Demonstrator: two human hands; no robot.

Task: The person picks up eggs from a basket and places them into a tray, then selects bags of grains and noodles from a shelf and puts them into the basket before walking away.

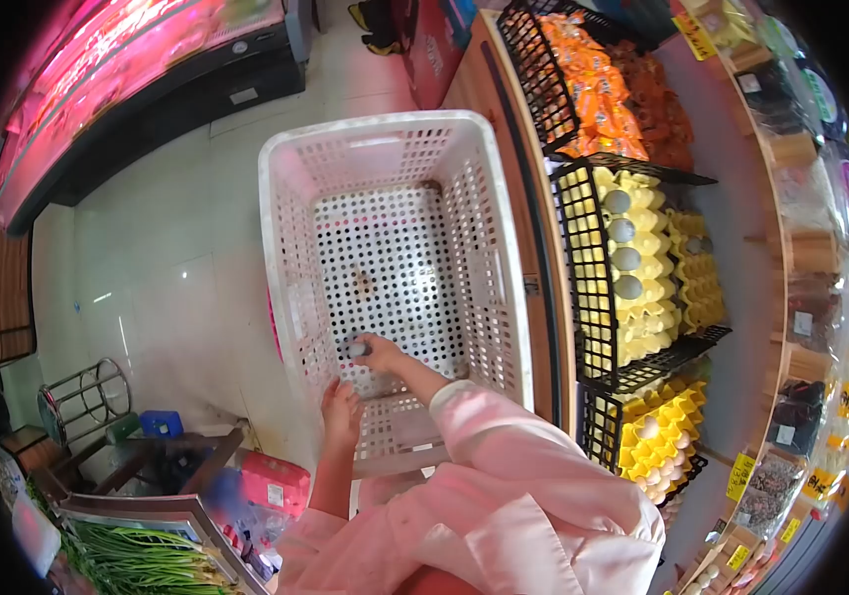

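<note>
A large white plastic basket point(281, 228) with perforated walls and floor stands in front of me. My right hand point(381, 354) reaches over its near end, fingers closed on a small grey egg point(358, 349). Just nearer to me, by the basket's near left corner, is my left hand point(342, 409); its fingers are loosely bent and slightly apart, with nothing visible in them. Similar grey eggs point(627, 260) sit in stacked yellow egg trays point(650, 268) on the right.
Black wire baskets point(593, 278) hold the trays, with orange packets point(583, 89) beyond. Wooden shelving point(533, 198) runs along the right. A pink-lit display case point(147, 59) stands at far left, a metal stool point(87, 397) nearer. Green onions point(147, 560) lie at lower left.
</note>
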